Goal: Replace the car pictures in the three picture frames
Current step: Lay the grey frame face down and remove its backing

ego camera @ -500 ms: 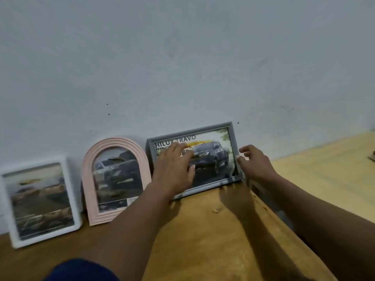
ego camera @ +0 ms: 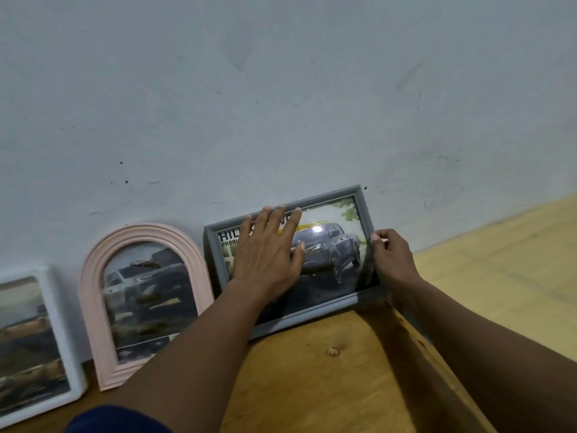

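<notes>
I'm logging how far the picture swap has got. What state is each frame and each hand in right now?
Grey frame: leaning on the wall, holds a car picture, both hands on it.
Pink arched frame: leaning on the wall, holds a car picture, untouched.
White frame: partly out of view, holds a blurry picture, untouched.
Left hand: open, flat on the grey frame's front.
Right hand: fingers pinching the grey frame's right edge.

We read "HIL" and, below it, "PRER" on the car picture (ego camera: 331,245) in the grey frame (ego camera: 362,201), centre right; the rest is covered.
</notes>
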